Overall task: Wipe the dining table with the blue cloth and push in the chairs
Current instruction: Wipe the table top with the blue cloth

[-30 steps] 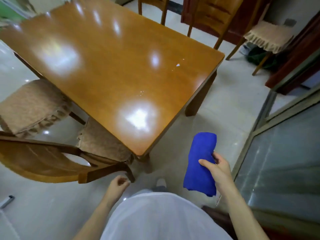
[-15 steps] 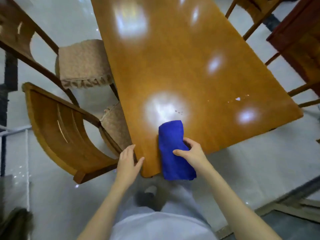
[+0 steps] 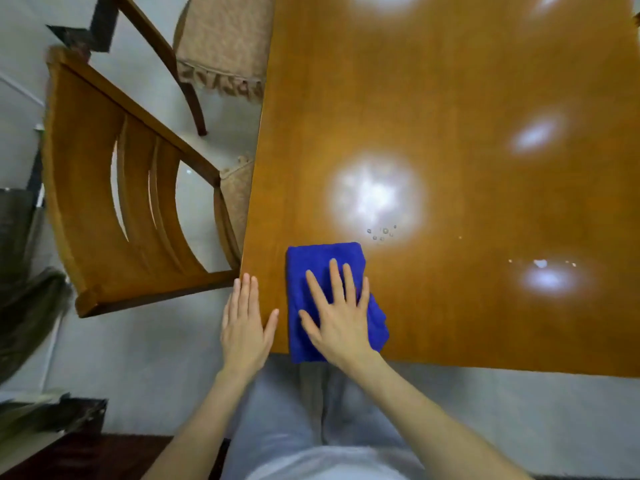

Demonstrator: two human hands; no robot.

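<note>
The folded blue cloth (image 3: pixel 318 265) lies flat on the near left corner of the glossy wooden dining table (image 3: pixel 467 133). My right hand (image 3: pixel 337 317) presses down on the cloth with fingers spread and straight. My left hand (image 3: pixel 246 323) rests flat at the table's corner, fingers straight, thumb on the tabletop. Small water drops (image 3: pixel 382 233) and a few white crumbs (image 3: pixel 540 263) sit on the table just beyond and to the right of the cloth. A wooden chair (image 3: pixel 114 188) with a slatted back stands at the table's left side, its cushioned seat partly under the tabletop.
A second chair with a fringed beige cushion (image 3: pixel 221 46) stands further along the left side. Pale tiled floor (image 3: pixel 138 358) lies below the table edge. Dark furniture (image 3: pixel 69 455) sits at the bottom left.
The cloth has gone from held in my right hand's grip to lying flat on the table under my open palm. My left hand stays at the table corner. The view has moved closer over the table.
</note>
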